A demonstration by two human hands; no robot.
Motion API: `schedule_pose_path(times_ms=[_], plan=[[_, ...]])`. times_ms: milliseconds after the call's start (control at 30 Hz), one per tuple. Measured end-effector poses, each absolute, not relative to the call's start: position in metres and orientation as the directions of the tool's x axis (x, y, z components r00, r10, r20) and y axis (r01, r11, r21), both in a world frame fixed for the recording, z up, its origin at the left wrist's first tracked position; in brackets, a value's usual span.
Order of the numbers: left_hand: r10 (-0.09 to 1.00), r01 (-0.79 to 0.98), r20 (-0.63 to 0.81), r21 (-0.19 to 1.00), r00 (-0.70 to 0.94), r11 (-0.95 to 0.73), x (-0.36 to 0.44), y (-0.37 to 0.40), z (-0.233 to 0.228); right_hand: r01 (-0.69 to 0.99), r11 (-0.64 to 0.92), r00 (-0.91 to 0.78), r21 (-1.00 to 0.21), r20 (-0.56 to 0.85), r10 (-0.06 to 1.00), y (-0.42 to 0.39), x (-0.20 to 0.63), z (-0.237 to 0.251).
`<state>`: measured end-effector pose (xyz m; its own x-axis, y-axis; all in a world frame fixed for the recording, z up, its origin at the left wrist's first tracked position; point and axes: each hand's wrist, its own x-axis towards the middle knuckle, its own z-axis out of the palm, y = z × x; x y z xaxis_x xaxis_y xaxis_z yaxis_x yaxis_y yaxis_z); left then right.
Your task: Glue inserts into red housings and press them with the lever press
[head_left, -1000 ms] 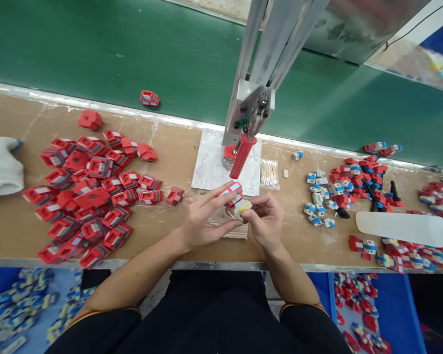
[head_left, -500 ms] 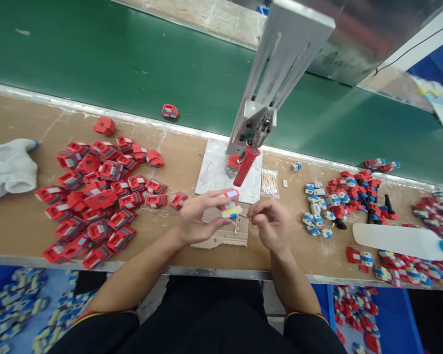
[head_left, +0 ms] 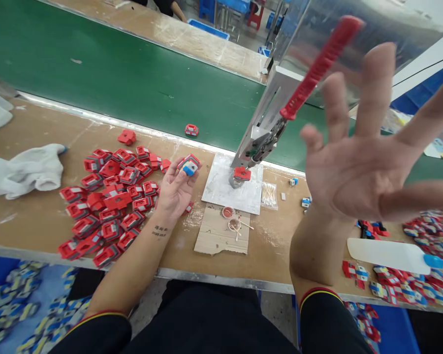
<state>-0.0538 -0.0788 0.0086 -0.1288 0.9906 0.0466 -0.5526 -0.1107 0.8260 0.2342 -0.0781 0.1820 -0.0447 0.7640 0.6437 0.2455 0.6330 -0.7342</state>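
Note:
My left hand (head_left: 174,191) holds a small red, grey and blue part (head_left: 189,165) between its fingertips, beside the pile of red parts (head_left: 109,199). My right hand (head_left: 354,167) is raised close to the camera, palm open and fingers spread, holding nothing. It is just right of the press's red lever handle (head_left: 319,66), which points up and to the right. I cannot tell whether it touches the handle. A red part (head_left: 241,173) sits on the press base on a white plate (head_left: 221,189).
A cardboard piece (head_left: 216,240) with a small red cap (head_left: 228,212) and swabs lies at the front. A white glove (head_left: 29,169) lies left. The green belt (head_left: 133,78) carries one red part (head_left: 191,130). A white paddle (head_left: 387,250) and mixed parts lie right.
My left hand moved left with its part. My right hand let go of the swab and rose to the lever, which swung up. A red part now sits under the press.

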Motion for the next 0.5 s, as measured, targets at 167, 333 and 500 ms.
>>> schedule_pose_path(times_ms=[167, 333, 500], plan=[[0.996, -0.627, 0.014, 0.776, -0.089, -0.067, -0.049, -0.082, 0.007, 0.399, 0.625, 0.147, -0.671, 0.719, 0.679, -0.074, 0.225, 0.108], [0.998, -0.661, -0.057, 0.749, -0.012, 0.034, -0.041, -0.085, 0.010, 0.537, 0.202, 0.002, -0.819, 0.241, 0.970, -0.069, 0.215, 0.022], [0.998, -0.689, -0.066, 0.724, -0.008, 0.042, -0.038, -0.084, 0.011, 0.528, 0.252, -0.112, -0.811, 0.227, 0.967, -0.057, 0.200, 0.020]])
